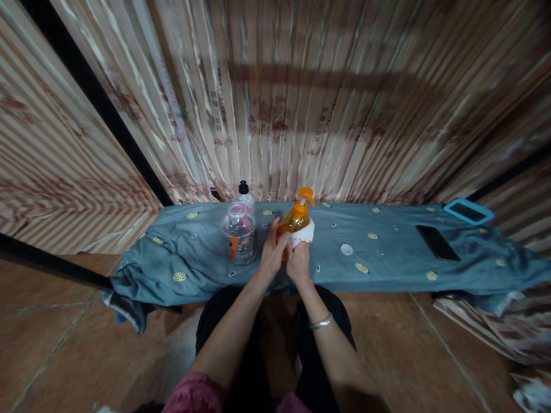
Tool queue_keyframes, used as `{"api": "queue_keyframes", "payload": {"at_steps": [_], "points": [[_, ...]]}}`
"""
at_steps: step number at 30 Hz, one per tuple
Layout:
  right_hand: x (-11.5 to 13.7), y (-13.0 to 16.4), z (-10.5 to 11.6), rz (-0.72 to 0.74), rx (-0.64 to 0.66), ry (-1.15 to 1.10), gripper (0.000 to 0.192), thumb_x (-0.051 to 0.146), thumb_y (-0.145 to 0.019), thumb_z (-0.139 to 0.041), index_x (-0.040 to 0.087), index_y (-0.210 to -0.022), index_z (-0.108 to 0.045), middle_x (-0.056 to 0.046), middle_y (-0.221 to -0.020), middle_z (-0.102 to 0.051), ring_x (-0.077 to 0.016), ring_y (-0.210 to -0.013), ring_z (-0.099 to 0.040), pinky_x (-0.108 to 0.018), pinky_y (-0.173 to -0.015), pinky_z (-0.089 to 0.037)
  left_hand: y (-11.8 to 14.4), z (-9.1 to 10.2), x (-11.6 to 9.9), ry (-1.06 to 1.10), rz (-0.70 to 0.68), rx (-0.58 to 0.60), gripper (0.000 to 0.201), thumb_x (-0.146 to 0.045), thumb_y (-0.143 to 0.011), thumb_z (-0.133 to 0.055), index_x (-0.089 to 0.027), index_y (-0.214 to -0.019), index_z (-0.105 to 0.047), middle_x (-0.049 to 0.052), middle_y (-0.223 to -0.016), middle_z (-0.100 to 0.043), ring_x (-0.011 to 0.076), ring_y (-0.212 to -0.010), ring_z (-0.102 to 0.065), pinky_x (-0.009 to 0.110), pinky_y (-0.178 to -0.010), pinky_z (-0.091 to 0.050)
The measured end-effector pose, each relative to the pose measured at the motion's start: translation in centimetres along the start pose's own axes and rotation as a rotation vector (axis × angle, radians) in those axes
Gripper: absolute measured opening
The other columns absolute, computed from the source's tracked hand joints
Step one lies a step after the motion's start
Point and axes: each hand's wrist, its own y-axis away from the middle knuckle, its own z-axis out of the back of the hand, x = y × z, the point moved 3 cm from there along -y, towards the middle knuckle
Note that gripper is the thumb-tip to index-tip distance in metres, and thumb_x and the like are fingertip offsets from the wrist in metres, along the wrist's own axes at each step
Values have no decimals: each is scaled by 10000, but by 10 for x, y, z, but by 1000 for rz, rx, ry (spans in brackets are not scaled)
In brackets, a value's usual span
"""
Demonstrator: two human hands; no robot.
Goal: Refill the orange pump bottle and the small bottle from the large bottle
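Note:
An orange pump bottle (297, 217) with an orange pump head is held a little tilted over the front of the cloth-covered bench. My left hand (272, 252) is wrapped around the bottle's left side. Against its right side, my right hand (299, 259) presses a white tissue or cloth (303, 233) with closed fingers. The lower part of the bottle is mostly hidden by my hands. To the left of my hands stand a clear plastic container (243, 249) with orange markings and a clear bottle with a black cap (244, 188) behind it.
A narrow bench with a blue-grey patterned cloth (387, 269) spans the view. On it lie a small white lid (346, 249), a dark phone (437, 242) and a blue-framed device (468, 211) at the right end. Striped curtains (279, 103) hang close behind, between dark poles (99, 103).

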Motion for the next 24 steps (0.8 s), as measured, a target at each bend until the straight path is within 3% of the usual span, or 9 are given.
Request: {"api": "queue_keyframes", "payload": {"at_steps": [6,10,13,16,19,21,24], "points": [[-15,24,17,-170,-38,-95,386,438,-965,-629,213,-1278,-615,-86,-1304,-637,-214,-1099,-655,-452,-936,-558,6,-3,4,21,0,23,587,-409,-904,-630,-248,-1452,-490,92,-1595,-473,255,-1513,-409,465,-1280,-295],[-9,49,42,-229,-61,-153,382,445,-971,-617,213,-1275,-614,-84,-1293,-640,-209,-1085,-657,-444,-927,-561,22,10,-11,-21,-41,-51,650,-477,-895,-653,-275,-1477,-447,93,-1646,-388,272,-1554,-328,487,-1285,-268],[13,73,46,-205,39,-186,348,445,-979,-606,215,-1238,-632,-78,-1257,-657,-192,-1043,-665,-422,-904,-568,54,17,-26,48,-87,-63,614,-563,-899,-617,-257,-1422,-514,107,-1562,-496,284,-1500,-416,454,-1240,-366],[47,91,45,-102,239,-236,350,460,-978,-600,238,-1244,-644,-88,-1317,-647,-213,-1131,-649,-466,-981,-542,87,18,-27,251,76,-39,588,-609,-925,-540,-258,-1396,-547,102,-1492,-581,271,-1379,-566,402,-1140,-492],[74,98,55,10,418,-291,446,486,-917,-684,256,-1297,-648,-92,-1381,-642,-257,-1260,-615,-536,-1093,-470,99,22,-22,351,271,-105,557,-608,-900,-566,-242,-1317,-613,81,-1275,-727,251,-1192,-694,357,-1005,-578],[77,92,72,20,394,-317,453,482,-918,-669,325,-1343,-647,-72,-1405,-645,-272,-1339,-578,-505,-1132,-451,92,27,-24,380,311,-154,560,-603,-881,-592,-231,-1299,-629,74,-1181,-761,244,-1119,-725,339,-936,-602],[55,62,92,-55,132,-333,447,463,-997,-549,299,-1413,-565,-82,-1476,-578,-271,-1383,-524,-558,-1165,-386,67,30,-40,370,177,-191,572,-582,-918,-558,-229,-1367,-579,77,-1229,-741,237,-1173,-700,342,-980,-583]]}}
